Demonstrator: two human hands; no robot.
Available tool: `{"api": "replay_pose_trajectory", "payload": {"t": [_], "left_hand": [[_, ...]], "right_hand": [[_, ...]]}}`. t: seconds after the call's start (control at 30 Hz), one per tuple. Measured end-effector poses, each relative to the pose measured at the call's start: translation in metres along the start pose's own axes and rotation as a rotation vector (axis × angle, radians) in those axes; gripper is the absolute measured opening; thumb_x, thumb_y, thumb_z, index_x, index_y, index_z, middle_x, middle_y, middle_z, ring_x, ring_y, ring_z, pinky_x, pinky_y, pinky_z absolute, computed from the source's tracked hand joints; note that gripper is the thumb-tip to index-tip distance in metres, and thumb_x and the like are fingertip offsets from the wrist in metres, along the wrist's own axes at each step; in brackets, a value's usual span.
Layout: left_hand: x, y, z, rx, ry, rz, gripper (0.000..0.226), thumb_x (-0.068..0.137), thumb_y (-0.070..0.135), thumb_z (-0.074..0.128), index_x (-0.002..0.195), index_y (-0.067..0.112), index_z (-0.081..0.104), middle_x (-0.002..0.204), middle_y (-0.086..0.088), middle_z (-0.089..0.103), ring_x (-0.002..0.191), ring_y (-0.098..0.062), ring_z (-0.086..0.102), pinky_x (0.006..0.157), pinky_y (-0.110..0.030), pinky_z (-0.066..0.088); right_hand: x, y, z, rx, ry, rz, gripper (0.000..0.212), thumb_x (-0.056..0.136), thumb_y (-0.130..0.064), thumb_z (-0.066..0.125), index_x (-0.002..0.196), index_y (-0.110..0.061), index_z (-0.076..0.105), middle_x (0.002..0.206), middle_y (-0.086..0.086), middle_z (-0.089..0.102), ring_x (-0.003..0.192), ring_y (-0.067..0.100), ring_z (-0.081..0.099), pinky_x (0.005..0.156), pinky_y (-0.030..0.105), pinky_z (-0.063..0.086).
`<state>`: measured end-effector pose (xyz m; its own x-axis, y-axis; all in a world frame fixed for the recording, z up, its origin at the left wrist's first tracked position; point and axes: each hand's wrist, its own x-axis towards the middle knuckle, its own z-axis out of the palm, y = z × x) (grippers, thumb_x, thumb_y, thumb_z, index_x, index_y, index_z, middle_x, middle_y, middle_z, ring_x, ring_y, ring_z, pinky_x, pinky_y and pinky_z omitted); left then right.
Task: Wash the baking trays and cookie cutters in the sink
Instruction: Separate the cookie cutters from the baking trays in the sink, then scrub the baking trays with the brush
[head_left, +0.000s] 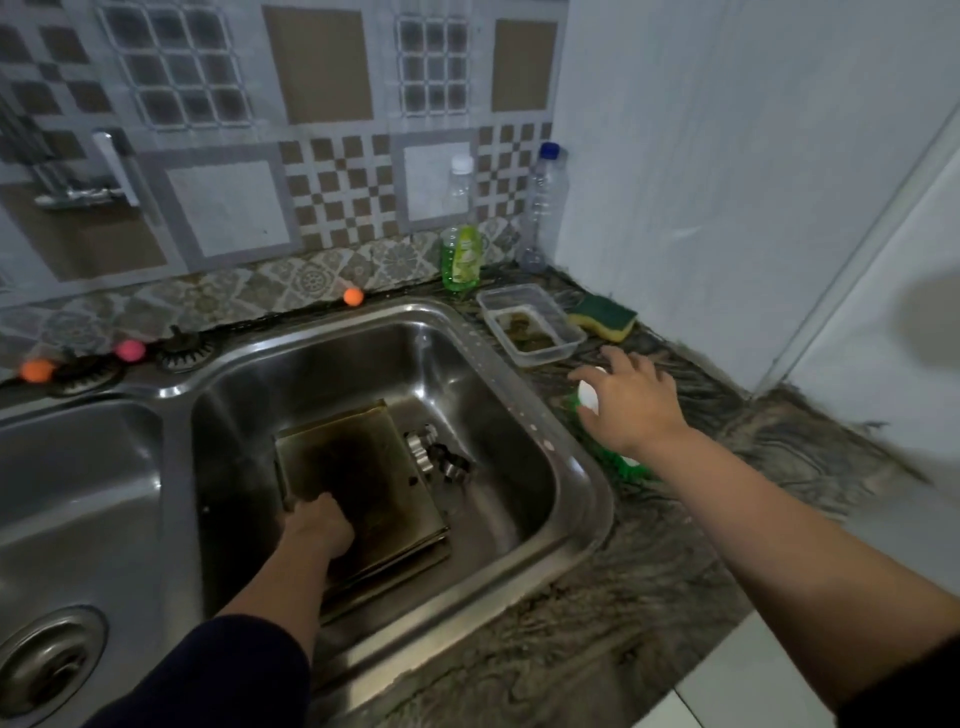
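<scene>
Dark sleeve (218, 675) at bottom edge, left forearm reaching down into the right-hand basin of the steel sink (519, 374). Left hand (322, 525) down on the near-left part of the stacked baking trays (358, 467), fingers curled at the tray edge; whether they grip or just press, cannot tell. Trays lie flat on the basin floor, top one darkly stained. Cookie cutters (436, 454) in a small metal heap just beside the trays' right edge, well apart from both hands. Right hand (628, 400) out over the stone counter (675, 545) to the right of the sink, fingers spread and loosely bent over the white cap of a green bottle (623, 462) lying on its side; touching the cap, closed grip not evident. Beyond that hand: clear plastic tub (535, 325), yellow-green sponge (605, 317), upright green dish soap bottle (460, 257).
</scene>
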<state>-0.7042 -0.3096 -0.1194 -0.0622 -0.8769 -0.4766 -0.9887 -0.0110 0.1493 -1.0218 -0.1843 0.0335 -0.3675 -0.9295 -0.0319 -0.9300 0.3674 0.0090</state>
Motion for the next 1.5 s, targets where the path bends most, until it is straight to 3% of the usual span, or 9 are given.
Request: {"api": "replay_pose_trajectory", "payload": {"t": [0.1, 0.23, 0.6, 0.77, 1.0, 1.1, 1.2, 1.33, 1.5], "left_hand": [[0.0, 0.0, 0.005, 0.007, 0.0, 0.019, 0.031, 0.091, 0.025, 0.053, 0.121, 0.015, 0.051, 0.128, -0.014, 0.053, 0.121, -0.03, 0.046, 0.105, -0.043, 0.035], [-0.001, -0.001, 0.007, 0.013, 0.005, 0.015, 0.022, 0.091, 0.022, 0.053, 0.113, 0.017, 0.053, 0.13, -0.014, 0.052, 0.126, -0.031, 0.043, 0.106, -0.043, 0.03], [-0.009, 0.001, -0.001, -0.028, 0.004, -0.039, 0.035, 0.09, 0.022, 0.054, 0.125, 0.016, 0.052, 0.135, -0.012, 0.049, 0.133, -0.03, 0.036, 0.108, -0.043, 0.028], [-0.003, -0.001, -0.001, -0.142, 0.049, -0.099, 0.055, 0.09, 0.019, 0.056, 0.141, 0.015, 0.036, 0.141, -0.016, 0.041, 0.131, -0.032, 0.038, 0.108, -0.042, 0.029], [0.015, -0.005, 0.01, -0.176, 0.131, -0.299, 0.066, 0.093, 0.009, 0.043, 0.151, 0.011, 0.011, 0.152, -0.014, 0.009, 0.132, -0.038, 0.029, 0.109, -0.042, 0.034], [0.022, -0.008, 0.012, -0.182, 0.149, -0.318, 0.064, 0.093, 0.007, 0.043, 0.151, 0.015, 0.015, 0.153, -0.01, 0.014, 0.136, -0.036, 0.022, 0.107, -0.048, 0.035], [0.027, -0.018, 0.015, -0.228, 0.148, -0.279, 0.066, 0.094, 0.011, 0.042, 0.152, 0.022, 0.012, 0.147, -0.011, 0.03, 0.132, -0.034, 0.034, 0.104, -0.05, 0.04], [0.027, -0.024, 0.013, -0.344, 0.158, -0.264, 0.07, 0.096, 0.014, 0.039, 0.153, 0.03, 0.002, 0.121, -0.017, 0.055, 0.103, -0.03, 0.059, 0.087, -0.044, 0.051], [0.017, -0.007, -0.001, -0.316, 0.197, -0.293, 0.072, 0.094, 0.003, 0.039, 0.155, 0.019, 0.003, 0.123, -0.018, 0.059, 0.109, -0.03, 0.06, 0.088, -0.039, 0.05]], "right_hand": [[-0.007, 0.011, 0.007, 0.074, -0.142, 0.101, 0.054, 0.093, -0.045, 0.05, 0.144, -0.042, 0.029, 0.157, 0.007, 0.011, 0.133, 0.043, 0.031, 0.1, 0.053, 0.037], [-0.011, 0.012, 0.022, 0.112, -0.105, 0.107, 0.058, 0.091, -0.038, 0.054, 0.144, -0.04, 0.03, 0.142, 0.011, 0.032, 0.112, 0.038, 0.053, 0.086, 0.042, 0.048], [0.03, -0.018, 0.007, 0.166, 0.033, -0.073, 0.057, 0.088, -0.038, 0.058, 0.142, -0.041, 0.038, 0.14, 0.006, 0.04, 0.117, 0.031, 0.052, 0.087, 0.04, 0.047], [0.081, -0.031, -0.017, 0.178, 0.082, -0.116, 0.054, 0.087, -0.042, 0.059, 0.139, -0.041, 0.043, 0.135, 0.007, 0.048, 0.116, 0.03, 0.054, 0.086, 0.038, 0.047], [0.168, -0.036, -0.034, 0.211, 0.105, -0.12, 0.048, 0.09, -0.039, 0.054, 0.138, -0.033, 0.047, 0.13, 0.009, 0.055, 0.112, 0.03, 0.056, 0.081, 0.036, 0.048], [0.199, -0.042, -0.015, 0.118, 0.006, -0.117, 0.046, 0.091, -0.036, 0.045, 0.136, -0.024, 0.045, 0.123, 0.011, 0.058, 0.107, 0.032, 0.056, 0.069, 0.033, 0.042], [0.209, -0.043, 0.008, 0.151, 0.001, -0.072, 0.043, 0.093, -0.032, 0.047, 0.134, -0.021, 0.046, 0.13, 0.013, 0.052, 0.115, 0.032, 0.052, 0.076, 0.035, 0.041], [0.201, -0.047, 0.032, 0.172, 0.061, -0.016, 0.049, 0.096, -0.033, 0.049, 0.143, -0.027, 0.039, 0.138, 0.016, 0.04, 0.12, 0.034, 0.048, 0.091, 0.042, 0.044], [0.206, -0.049, 0.031, 0.157, 0.023, -0.023, 0.048, 0.096, -0.034, 0.047, 0.144, -0.029, 0.039, 0.138, 0.017, 0.041, 0.12, 0.036, 0.048, 0.093, 0.042, 0.044]]}}
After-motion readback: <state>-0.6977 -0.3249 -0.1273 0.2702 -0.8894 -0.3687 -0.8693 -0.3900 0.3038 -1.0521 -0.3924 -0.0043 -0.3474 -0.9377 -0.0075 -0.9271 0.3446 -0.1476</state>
